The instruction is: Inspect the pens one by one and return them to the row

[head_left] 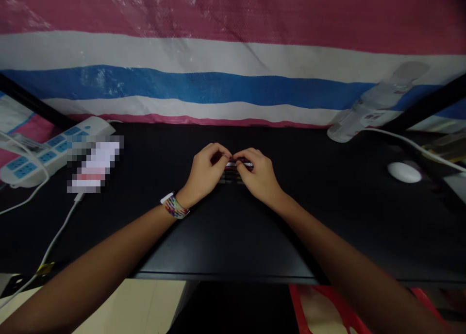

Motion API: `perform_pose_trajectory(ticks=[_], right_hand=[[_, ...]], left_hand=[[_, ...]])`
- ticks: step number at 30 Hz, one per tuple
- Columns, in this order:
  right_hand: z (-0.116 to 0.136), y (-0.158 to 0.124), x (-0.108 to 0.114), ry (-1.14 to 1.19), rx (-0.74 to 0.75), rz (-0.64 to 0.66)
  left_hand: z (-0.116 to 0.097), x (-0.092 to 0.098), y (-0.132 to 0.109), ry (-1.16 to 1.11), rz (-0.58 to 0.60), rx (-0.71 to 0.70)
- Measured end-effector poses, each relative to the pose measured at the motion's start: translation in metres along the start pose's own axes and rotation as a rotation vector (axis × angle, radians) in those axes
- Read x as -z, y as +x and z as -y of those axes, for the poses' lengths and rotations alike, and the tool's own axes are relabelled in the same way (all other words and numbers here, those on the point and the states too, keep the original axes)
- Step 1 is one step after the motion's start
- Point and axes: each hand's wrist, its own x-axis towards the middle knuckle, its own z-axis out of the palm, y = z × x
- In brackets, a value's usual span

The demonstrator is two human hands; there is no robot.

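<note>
At the middle of the black table [225,237], my left hand [207,169] and my right hand [259,173] meet, their fingertips almost touching. Both are closed, thumb against fingers, on a slim white and dark pen [246,164] that lies crosswise between them. Just below it, several more thin dark pens [230,176] lie side by side on the tabletop, partly covered by my thumbs. Their ends are hidden behind my hands. A colourful woven watch strap [175,207] circles my left wrist.
On the left lie a white power strip [58,149] and a blurred-out phone [96,166] with a white cable [61,232]. To the right are a clear bottle [358,115] and a white mouse [404,172]. A striped tarp [233,89] hangs behind; a red bin [298,307] stands below.
</note>
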Motion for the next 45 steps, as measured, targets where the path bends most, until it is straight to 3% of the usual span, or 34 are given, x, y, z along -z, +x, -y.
perform_pose_trajectory(ticks=[9,16,21,45], right_hand=[[0.006,-0.004,0.002,-0.040,0.112,0.000],[0.024,-0.014,0.008,-0.026,0.348,0.197],[0.028,-0.018,0.009,-0.022,0.446,0.253],[0.019,-0.014,0.018,-0.183,0.503,0.276]], left_hand=[[0.002,0.003,0.004,0.055,-0.010,-0.039],[0.011,0.010,0.014,-0.020,-0.069,0.033],[0.013,0.009,0.016,-0.044,-0.091,0.059],[0.013,0.009,0.014,-0.060,-0.079,0.035]])
